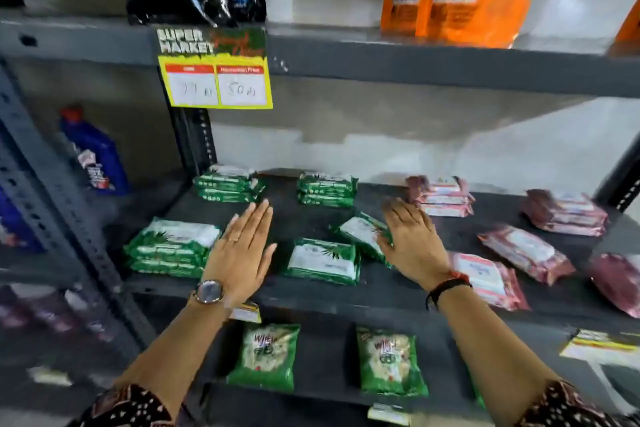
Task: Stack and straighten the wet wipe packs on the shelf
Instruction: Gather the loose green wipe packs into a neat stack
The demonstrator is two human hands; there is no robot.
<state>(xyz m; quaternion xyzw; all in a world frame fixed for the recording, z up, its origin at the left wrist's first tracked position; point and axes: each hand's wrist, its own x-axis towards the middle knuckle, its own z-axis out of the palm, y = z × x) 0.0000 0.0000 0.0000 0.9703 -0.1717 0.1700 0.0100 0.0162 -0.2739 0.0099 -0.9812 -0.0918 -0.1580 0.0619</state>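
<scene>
Price tag (217, 85) figures perhaps too blurred to read.

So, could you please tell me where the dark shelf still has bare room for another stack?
Bare shelf lies between the two back green stacks, under the left hand, and along the front edge. It is crowded by the right hand, around the tilted green pack and loose maroon packs.

I see both hands flat and spread over the dark shelf (311, 291): my left hand (239, 250) empty between green wipe packs (171, 246), my right hand (412, 239) touching a tilted green pack (363, 232). Maroon packs (526, 251) lie scattered right.
</scene>
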